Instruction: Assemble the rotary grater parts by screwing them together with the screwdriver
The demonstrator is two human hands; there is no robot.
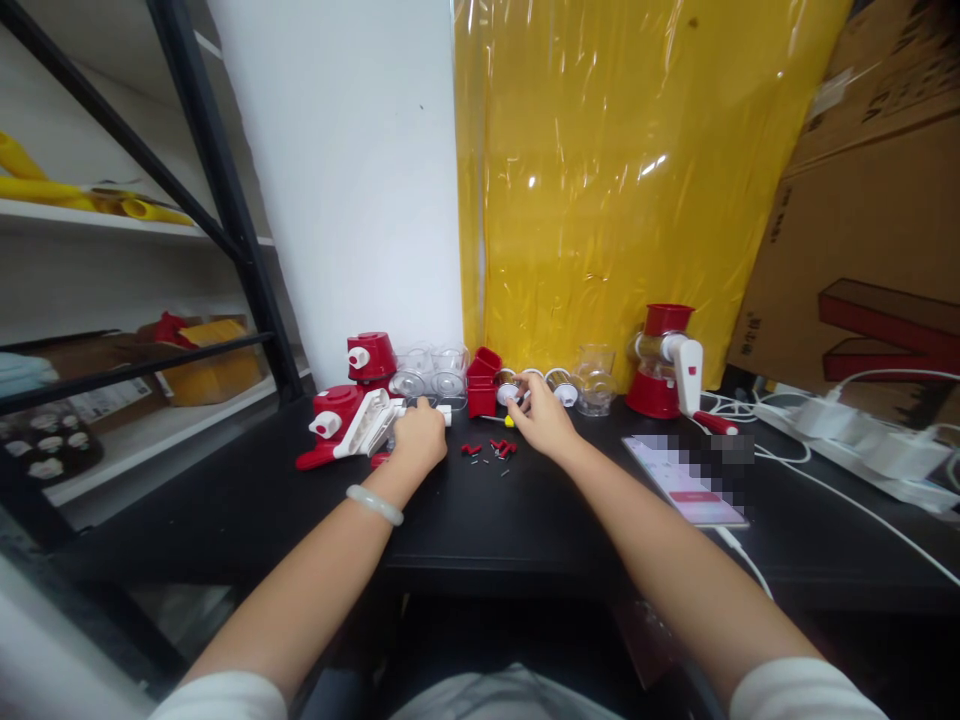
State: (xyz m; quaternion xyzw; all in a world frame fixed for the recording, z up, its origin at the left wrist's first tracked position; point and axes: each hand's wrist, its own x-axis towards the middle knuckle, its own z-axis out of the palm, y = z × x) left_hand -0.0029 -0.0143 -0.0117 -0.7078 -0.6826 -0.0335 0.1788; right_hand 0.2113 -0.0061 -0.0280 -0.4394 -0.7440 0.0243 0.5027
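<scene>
My left hand [421,438] is closed around something mostly hidden behind its fingers, beside a white crank arm [369,425] with a red handle [319,458]. A white cylindrical part [445,414] shows past its fingertips. My right hand [546,418] reaches to the row of drums, its fingers curved and apart at a white-ended drum [508,391]. Just below lies a screwdriver with a yellow handle [510,421]. Small red parts [502,448] and several tiny metal pins [486,461] lie on the black table [465,520] between my hands.
Red housings [371,357] and clear plastic cups [430,375] stand at the back left. Red boxlike parts [484,385] occupy the middle. An assembled red-and-white rotary grater [661,375], a phone [684,482], cables and a power strip [862,440] line the right, before a cardboard box [862,230].
</scene>
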